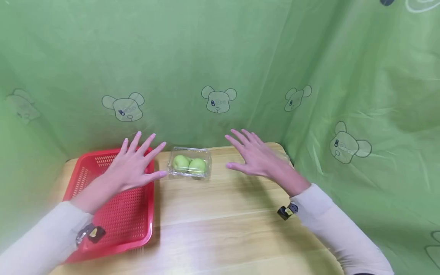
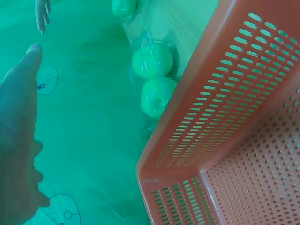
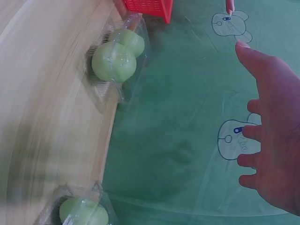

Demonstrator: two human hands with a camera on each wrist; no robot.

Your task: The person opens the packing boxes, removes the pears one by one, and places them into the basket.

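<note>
My left hand (image 1: 128, 168) hovers over the red plastic basket (image 1: 150, 214), fingers spread and holding nothing. Over the table's right side my right hand (image 1: 256, 156) is likewise raised, its fingers apart and nothing in them. Between the two hands, near the back edge, lies a clear plastic box (image 1: 175, 173) with green apples (image 1: 197, 166) inside. A second clear box with a green fruit (image 3: 84, 213) shows in the right wrist view; from the head it is mostly hidden behind my right hand and forearm.
The wooden table (image 1: 213, 214) ends at the back against a green curtain (image 1: 172, 68) printed with bear heads. More of that curtain hangs on the left and right sides. The basket's slotted wall (image 2: 225, 70) stands higher than the tabletop.
</note>
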